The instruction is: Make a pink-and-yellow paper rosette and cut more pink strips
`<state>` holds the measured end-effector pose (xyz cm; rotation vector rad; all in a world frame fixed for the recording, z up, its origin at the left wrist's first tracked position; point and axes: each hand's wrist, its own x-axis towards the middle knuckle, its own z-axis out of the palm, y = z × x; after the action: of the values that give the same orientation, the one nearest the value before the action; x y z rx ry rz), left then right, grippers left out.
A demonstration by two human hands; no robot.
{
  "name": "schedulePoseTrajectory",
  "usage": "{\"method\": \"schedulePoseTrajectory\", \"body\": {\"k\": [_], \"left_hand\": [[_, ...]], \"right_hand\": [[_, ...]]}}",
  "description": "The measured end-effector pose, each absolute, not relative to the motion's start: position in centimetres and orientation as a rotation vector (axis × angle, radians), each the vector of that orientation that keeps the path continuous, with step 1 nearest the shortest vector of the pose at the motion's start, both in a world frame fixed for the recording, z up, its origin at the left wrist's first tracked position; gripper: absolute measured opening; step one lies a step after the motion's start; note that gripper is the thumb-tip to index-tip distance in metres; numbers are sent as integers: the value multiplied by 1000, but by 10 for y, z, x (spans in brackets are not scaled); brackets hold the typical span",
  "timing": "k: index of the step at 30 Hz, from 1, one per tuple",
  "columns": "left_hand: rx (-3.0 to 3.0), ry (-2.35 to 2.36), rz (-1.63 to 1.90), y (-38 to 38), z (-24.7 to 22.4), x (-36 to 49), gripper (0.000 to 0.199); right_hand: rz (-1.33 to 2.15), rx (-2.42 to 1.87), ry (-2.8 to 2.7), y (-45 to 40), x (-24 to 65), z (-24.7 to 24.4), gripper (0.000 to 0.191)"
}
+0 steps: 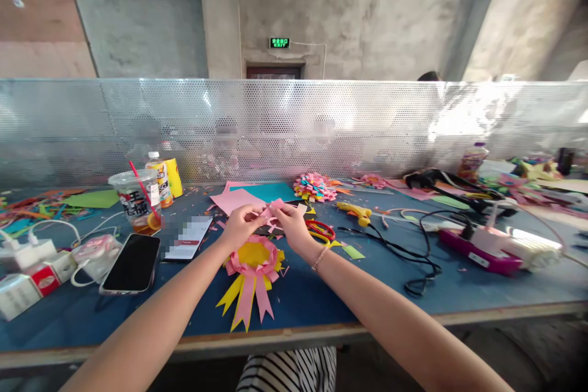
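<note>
My left hand [244, 225] and my right hand [291, 224] are close together above the table, their fingertips pinching a small pink paper piece [274, 204] between them. Just below them lies a paper rosette [254, 253] with a yellow centre, a pink looped rim and pink and yellow ribbon tails. Beside my right hand are scissors [322, 232] with red and yellow handles, partly hidden by the wrist. Pink paper sheets [236, 203] and a blue sheet [261, 190] lie behind my hands. A many-petalled paper flower [315, 187] stands further back.
To the left are a drink cup [138, 202] with a straw, a bottle [158, 174], a black-screened phone [132, 263] and another phone [189, 237]. A yellow glue gun [354, 212], black cable [429, 257] and purple power strip [480, 251] lie right. A perforated screen [285, 128] bounds the back.
</note>
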<state>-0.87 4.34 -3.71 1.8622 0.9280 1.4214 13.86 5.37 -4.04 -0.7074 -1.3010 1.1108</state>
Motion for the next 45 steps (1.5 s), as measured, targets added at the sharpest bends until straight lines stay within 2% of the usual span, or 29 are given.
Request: {"method": "schedulePoseTrajectory", "body": {"k": [19,38,45], "left_hand": [[1824,911,1378,45,-37,-8,22],[1832,908,1376,42,-35,-7,21],[1820,932,1384,40,-31,-8,21]], "right_hand": [[1163,-667,-1267,54,138,-39,31],[1392,-517,-1158,44,140,-32,31],[1305,-599,-1434,55,143,-35,43]]}}
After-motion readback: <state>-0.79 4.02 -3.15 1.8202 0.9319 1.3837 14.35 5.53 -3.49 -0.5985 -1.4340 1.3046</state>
